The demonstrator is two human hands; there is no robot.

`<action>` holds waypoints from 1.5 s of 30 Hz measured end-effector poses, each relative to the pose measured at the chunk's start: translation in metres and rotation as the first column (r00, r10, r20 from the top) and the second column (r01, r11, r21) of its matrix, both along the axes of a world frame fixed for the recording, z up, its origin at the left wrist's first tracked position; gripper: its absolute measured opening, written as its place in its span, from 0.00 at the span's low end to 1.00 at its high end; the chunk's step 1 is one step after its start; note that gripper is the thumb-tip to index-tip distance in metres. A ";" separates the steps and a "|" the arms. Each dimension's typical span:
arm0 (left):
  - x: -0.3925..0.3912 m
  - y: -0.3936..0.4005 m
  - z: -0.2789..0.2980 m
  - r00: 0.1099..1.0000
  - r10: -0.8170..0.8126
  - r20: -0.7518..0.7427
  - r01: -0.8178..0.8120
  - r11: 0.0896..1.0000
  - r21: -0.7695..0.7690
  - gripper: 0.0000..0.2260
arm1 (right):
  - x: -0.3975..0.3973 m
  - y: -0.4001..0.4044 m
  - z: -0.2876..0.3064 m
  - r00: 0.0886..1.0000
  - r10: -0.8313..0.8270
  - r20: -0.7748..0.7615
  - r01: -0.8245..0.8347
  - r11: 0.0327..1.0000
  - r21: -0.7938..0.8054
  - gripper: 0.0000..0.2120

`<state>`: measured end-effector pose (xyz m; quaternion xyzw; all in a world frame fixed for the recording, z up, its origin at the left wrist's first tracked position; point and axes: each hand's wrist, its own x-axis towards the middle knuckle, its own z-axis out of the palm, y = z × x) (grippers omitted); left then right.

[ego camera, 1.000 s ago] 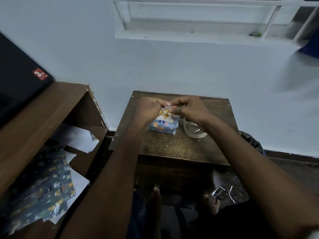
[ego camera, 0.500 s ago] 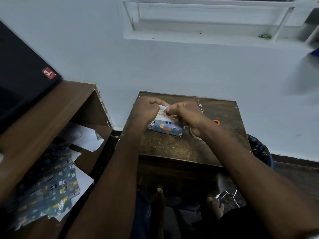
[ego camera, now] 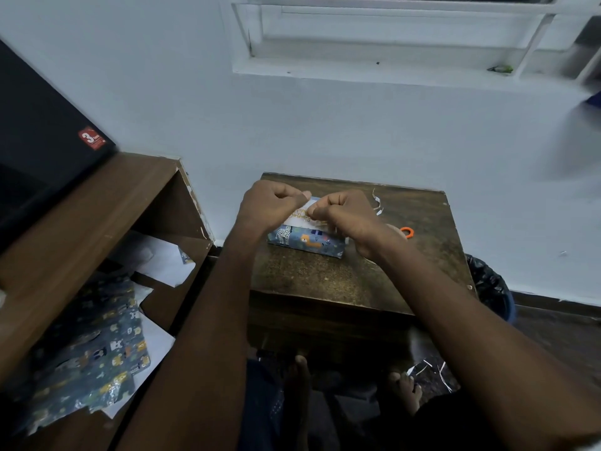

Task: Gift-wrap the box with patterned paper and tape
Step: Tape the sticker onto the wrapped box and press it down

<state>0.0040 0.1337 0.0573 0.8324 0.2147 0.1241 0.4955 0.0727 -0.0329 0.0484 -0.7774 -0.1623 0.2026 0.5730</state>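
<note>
Blue patterned paper already covers the box [ego camera: 307, 239], which sits near the middle of the dark wooden tabletop [ego camera: 328, 278], right under the person's wrists. It looks small and light, so I would guess it slides easily; the paper is thin, creases sharply and would tear if tugged, so the safest hold seems to be flat pressure on the top face or a pinch at a folded edge. The left hand [ego camera: 268, 206] and the right hand [ego camera: 344, 213] are both curled tight, their fingers meeting over the box's white top flap [ego camera: 300, 216]; they seem to pinch something small between them, perhaps tape, though I cannot make it out. By count: one box, two hands, one orange scissor handle [ego camera: 406, 232] showing, and one spare sheet of the same paper [ego camera: 94, 346] on the shelf to the left.
</note>
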 end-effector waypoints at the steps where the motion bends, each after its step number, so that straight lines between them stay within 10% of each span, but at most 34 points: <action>1: -0.001 0.000 0.000 1.000 -0.010 0.004 0.009 0.999 0.043 0.04 | 0.000 0.000 -0.001 1.000 0.004 0.013 -0.004 1.000 -0.003 0.04; 8: -0.004 -0.003 0.006 0.999 0.012 0.048 -0.019 0.989 0.149 0.03 | 0.003 0.002 -0.003 0.999 0.031 -0.019 -0.031 0.999 0.016 0.03; 19: -0.015 0.004 0.015 0.976 0.166 -0.138 -0.200 0.934 -0.296 0.08 | 0.005 0.008 -0.010 0.984 0.030 0.174 -0.009 0.993 -0.117 0.13; 25: -0.017 0.011 0.012 0.920 0.178 -0.350 -0.275 0.929 -0.250 0.12 | 0.003 0.011 -0.012 0.827 0.268 0.494 -0.054 0.913 -0.405 0.15; 45: -0.010 0.015 -0.007 0.885 0.285 -0.369 -0.396 0.877 -0.271 0.11 | -0.011 0.010 -0.008 0.551 0.532 0.643 -0.182 0.829 -0.529 0.15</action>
